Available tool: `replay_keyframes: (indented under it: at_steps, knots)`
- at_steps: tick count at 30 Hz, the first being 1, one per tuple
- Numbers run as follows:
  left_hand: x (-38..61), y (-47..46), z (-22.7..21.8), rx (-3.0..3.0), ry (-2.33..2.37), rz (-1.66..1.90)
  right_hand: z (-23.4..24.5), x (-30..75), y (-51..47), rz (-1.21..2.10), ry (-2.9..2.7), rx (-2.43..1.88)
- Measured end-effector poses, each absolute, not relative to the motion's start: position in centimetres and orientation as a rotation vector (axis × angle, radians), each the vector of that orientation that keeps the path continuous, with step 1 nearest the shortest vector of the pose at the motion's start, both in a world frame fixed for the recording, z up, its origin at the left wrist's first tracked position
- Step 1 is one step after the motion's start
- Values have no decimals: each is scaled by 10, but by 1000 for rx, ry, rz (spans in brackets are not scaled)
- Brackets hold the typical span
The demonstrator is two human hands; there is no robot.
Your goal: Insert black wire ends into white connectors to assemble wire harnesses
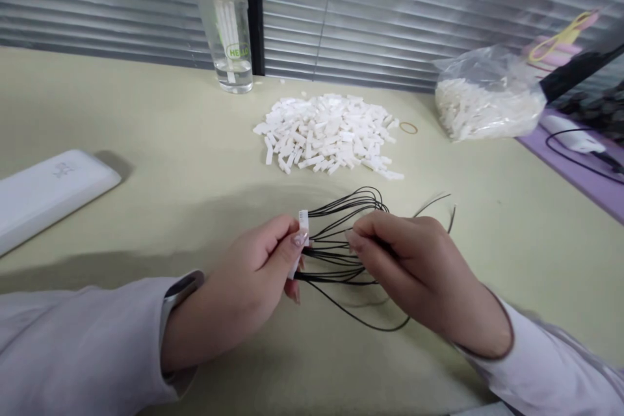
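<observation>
My left hand pinches white plastic connectors between thumb and fingers; part of them is hidden behind the thumb. Thin black wires run out of the connectors to the right in several loose strands. Over those strands, my right hand is closed in a pinch, with wires passing into and under it. Two wire ends stick out beyond its knuckles. One longer strand loops below both hands. Past the hands lies a heap of small white connector housings on the table.
At the back stands a clear cup with a white lid. A white power-bank-like block lies at left. A plastic bag of white pieces sits back right, near a rubber band and a purple mat bearing a cable. Blinds hang behind.
</observation>
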State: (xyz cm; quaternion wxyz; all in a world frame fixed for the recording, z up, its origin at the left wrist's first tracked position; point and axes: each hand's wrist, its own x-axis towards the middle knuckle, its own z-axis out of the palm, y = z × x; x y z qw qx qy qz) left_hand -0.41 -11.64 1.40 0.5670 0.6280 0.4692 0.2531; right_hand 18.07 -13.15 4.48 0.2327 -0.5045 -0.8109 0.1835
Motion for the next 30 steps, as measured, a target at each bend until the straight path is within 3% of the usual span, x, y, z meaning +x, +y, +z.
replay_keyframes:
  at_steps: [15, 21, 30]
  knots:
    - [-7, -117, 15, 1537, 1068, 555, 31, 165, -133, 375, -2344, -1321]
    - [-5, -114, 16, 1391, 1085, 546, 42, 203, -115, -259, -2372, -1110]
    - [-7, -108, 15, 1271, 978, 500, 30, 237, -77, -491, -2535, -1393]
